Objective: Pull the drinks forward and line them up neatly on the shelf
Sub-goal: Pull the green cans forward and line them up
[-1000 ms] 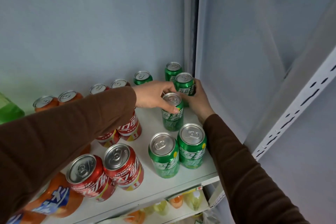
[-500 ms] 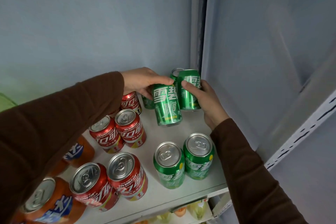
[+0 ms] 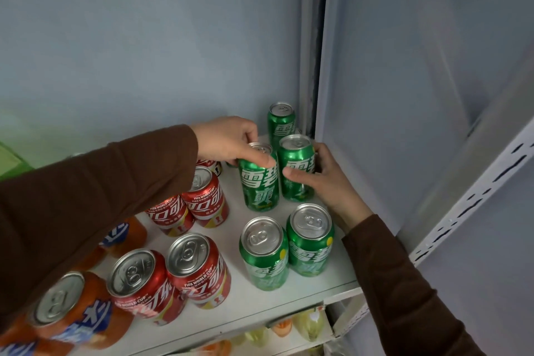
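The person's left hand (image 3: 228, 140) is reaching in from the left in a brown sleeve, its fingers (image 3: 257, 157) curling over the top rim of a green Sprite can (image 3: 258, 185) and gripping it; the right hand (image 3: 320, 175) is coming in from the right, its fingers wrapping around the side of a second green Sprite can (image 3: 297, 165), thumb lying across the front of the label; the two held cans are standing upright and touching side by side at mid-depth on the white shelf (image 3: 260, 302), both showing glossy green bodies with large white Chinese lettering and silver pull-tab lids; a third green Sprite can (image 3: 281, 121) is standing alone behind them, close to the back corner beside the grey wall; two more Sprite cans, a front-left green can (image 3: 264, 253) and a front-right green can (image 3: 310, 240), are sitting together near the shelf's front edge, just beside each other, with a small yellow patch on each shoulder; to their left, two red Coca-Cola cans (image 3: 170, 280) marked FIFA WORLD CUP are standing at the front, and another red pair (image 3: 199, 199) is sitting behind them, partly hidden by the left sleeve; orange cans with blue labels (image 3: 69, 315) are filling the far-left front; a lower shelf is showing blurred yellow and orange bottles (image 3: 289, 328).
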`<state>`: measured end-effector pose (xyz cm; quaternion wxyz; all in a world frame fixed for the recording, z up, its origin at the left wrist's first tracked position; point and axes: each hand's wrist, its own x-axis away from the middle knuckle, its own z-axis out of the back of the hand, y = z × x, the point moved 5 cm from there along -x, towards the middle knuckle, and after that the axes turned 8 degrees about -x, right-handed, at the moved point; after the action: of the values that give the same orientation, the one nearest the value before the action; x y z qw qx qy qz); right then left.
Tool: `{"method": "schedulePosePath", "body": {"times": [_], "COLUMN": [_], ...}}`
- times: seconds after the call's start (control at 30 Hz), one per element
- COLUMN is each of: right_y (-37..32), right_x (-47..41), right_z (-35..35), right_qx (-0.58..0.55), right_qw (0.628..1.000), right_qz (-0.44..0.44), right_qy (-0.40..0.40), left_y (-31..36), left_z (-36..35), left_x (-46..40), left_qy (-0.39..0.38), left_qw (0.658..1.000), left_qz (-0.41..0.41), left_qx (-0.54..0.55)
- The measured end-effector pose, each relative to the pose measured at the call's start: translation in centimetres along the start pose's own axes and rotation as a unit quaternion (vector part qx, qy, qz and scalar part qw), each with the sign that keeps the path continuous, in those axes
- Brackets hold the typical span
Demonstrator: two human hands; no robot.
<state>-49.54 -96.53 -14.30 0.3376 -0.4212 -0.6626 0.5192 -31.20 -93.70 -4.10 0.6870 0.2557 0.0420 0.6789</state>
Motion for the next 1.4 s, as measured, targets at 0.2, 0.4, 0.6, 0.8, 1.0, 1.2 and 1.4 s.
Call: {"method": "schedulePosePath", "body": {"times": [0.2, 0.4, 0.6, 0.8, 1.0, 1.2, 1.4], "right_y": [1.0, 1.6, 1.1, -2.6, -2.3, 0.4, 1.2], "right_x": [0.5, 0.3, 0.3, -1.9, -8.5, -12.3, -13.5], "right_z": [-0.1, -0.3, -0.3, 1.2, 1.4, 1.0, 0.4], "right_qx": [0.034, 0.046, 0.040, -0.051, 0.080, 0.092, 0.067], "right_qw": [0.999, 0.999, 0.998, 0.993, 0.991, 0.996, 0.996], "right_qz": [0.002, -0.003, -0.007, 0.070, 0.070, 0.011, -0.020], "right_qy": [-0.012, -0.023, -0.050, 0.079, 0.078, -0.005, -0.059], "left_y": [-0.4, -0.8, -0.9, -0.7, -4.1, -6.6, -8.1], "left_z": [-1.4, -2.1, -2.1, 4.0, 7.0, 4.9, 4.6], "left_x": [0.5, 0.7, 0.6, 0.5, -2.6, -4.9, -6.3], "left_qy": [0.013, 0.016, -0.027, 0.030, 0.078, 0.009, -0.057], "left_qw": [0.998, 0.999, 0.999, 0.999, 0.994, 0.996, 0.998], "left_qz": [0.006, 0.010, 0.006, 0.004, 0.008, 0.035, 0.031], "left_qx": [-0.067, -0.049, -0.036, -0.036, -0.078, -0.082, -0.015]}}
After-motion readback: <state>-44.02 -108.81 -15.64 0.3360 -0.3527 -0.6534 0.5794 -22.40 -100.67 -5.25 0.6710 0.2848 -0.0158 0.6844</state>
